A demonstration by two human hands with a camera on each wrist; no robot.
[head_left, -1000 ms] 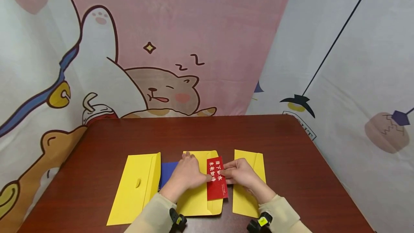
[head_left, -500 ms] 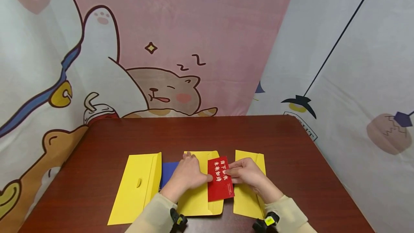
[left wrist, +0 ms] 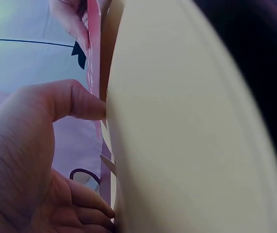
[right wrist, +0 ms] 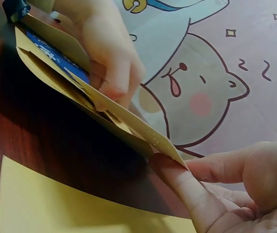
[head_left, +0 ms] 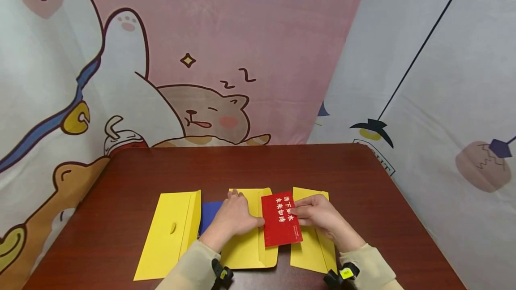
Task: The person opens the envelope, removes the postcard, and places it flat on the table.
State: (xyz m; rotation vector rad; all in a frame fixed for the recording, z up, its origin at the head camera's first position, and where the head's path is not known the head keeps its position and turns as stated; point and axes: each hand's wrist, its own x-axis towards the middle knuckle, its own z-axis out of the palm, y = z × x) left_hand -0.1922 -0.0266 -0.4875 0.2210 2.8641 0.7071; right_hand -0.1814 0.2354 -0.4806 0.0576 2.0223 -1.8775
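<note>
mind the red card (head_left: pixel 282 227), lying slightly slanted over the flap (head_left: pixel 268 259) side of the middle yellow envelope (head_left: pixel 243 252), apparently part-way inside; cannot tell the exact depth. pinch it lightly at the right edge, as now with the right hand (head_left: pixel 320 216), with thumb and fingers together on the card alone. for a clean slide, straighten the card to the opening first, then move it flat and slowly, without bowing it or snagging the flap. steady the envelope with the left hand (head_left: pixel 235 218), now spread loosely over it, with thumb stretched toward the card and fingers near the top edge, resting or pressing without any clear grip. ease that thumb aside if rubbing the card. watch the blue item (head_left: pixel 208 213), showing between envelopes and partly hidden by the left hand, and avoid nudging it or the left yellow envelope (head_left: pixel 165 240) beyond. mind the right yellow envelope (head_left: pixel 309 252), lying below the right hand, and rely on the brown table (head_left: pixel 225 167) for flat support.
</note>
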